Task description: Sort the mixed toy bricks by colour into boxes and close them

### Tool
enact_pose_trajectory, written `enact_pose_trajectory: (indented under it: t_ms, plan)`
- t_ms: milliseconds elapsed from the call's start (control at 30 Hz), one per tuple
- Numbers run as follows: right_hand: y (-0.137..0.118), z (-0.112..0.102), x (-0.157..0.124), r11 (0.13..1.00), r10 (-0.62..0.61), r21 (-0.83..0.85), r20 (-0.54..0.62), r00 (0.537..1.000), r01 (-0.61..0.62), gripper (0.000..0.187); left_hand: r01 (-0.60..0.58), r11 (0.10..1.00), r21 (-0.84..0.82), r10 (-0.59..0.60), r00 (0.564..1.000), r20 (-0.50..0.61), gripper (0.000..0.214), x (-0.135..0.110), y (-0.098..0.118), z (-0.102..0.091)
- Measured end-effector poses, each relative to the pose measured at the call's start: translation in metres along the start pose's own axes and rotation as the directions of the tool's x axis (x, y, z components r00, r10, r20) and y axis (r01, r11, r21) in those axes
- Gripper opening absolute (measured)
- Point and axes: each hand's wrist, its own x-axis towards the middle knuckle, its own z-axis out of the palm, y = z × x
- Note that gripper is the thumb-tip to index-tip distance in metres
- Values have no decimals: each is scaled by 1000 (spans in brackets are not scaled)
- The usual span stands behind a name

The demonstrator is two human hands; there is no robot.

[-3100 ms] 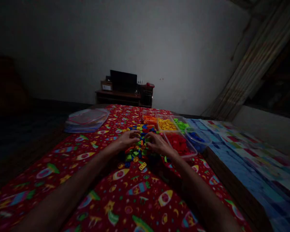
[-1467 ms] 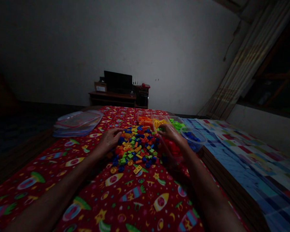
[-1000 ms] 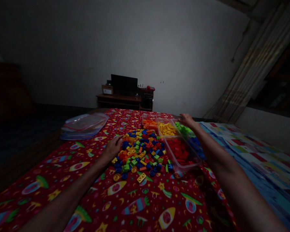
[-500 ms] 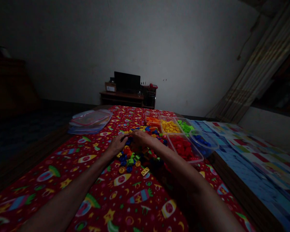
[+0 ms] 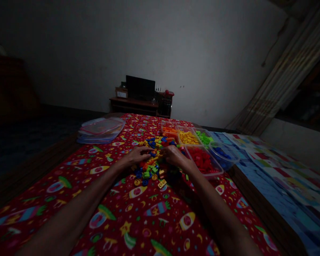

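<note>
A loose pile of mixed toy building bricks (image 5: 151,165) in yellow, blue, green, orange and red lies on the red patterned cloth (image 5: 138,220). At the pile's left side is my left hand (image 5: 137,156), fingers stretched over the bricks and thumb apart. My right hand (image 5: 174,155) is over the right side, its fingers bent down and pinched among the bricks; what they hold, if anything, is hidden. Nearest me lie a yellow brick (image 5: 162,184) and small wheel pieces (image 5: 137,182).
Right of the pile stand clear tubs of sorted bricks: orange (image 5: 170,132), yellow (image 5: 188,138), green (image 5: 204,138), red (image 5: 202,160) and blue (image 5: 222,154). Stacked clear lids (image 5: 101,129) lie at the left. A bed with a checked cover (image 5: 288,160) adjoins on the right.
My hands have moved apart: the right one has shifted right, uncovering the middle of the pile. My left hand has moved slightly right. The view has tilted slightly.
</note>
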Motion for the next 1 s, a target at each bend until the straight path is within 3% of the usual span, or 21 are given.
enact_pose_trajectory:
  t_ms: [167,233,333,433,633,800,900,1000]
  plan:
    - [-2,-8,-9,990,93,-106,16,996,-91,24,-19,1000,21,18,999,37,51,-2,8,-6]
    - [-3,-8,-10,987,88,-131,-9,996,-89,18,-14,1000,-2,14,1000,17,50,0,3,-5]
    - [-4,-6,-10,980,77,-182,-19,997,-79,22,20,1000,-3,-20,999,-39,51,5,-9,-2]
    - [-6,-4,-8,972,77,-223,-16,997,-79,22,40,998,39,-40,999,-18,47,7,-15,2]
    - [-9,-1,-7,981,68,-176,-79,995,-81,25,28,996,81,-25,999,-46,54,6,0,3]
    - [-10,6,-3,994,-109,-29,-112,988,106,30,-21,990,-143,7,995,-102,72,11,9,8]
    - [-13,8,-2,995,-102,9,-68,993,103,23,7,940,-341,-44,994,-102,81,11,18,10]
    - [-15,4,-4,996,-85,14,-103,991,87,15,70,894,-442,-131,985,-110,82,8,28,7]
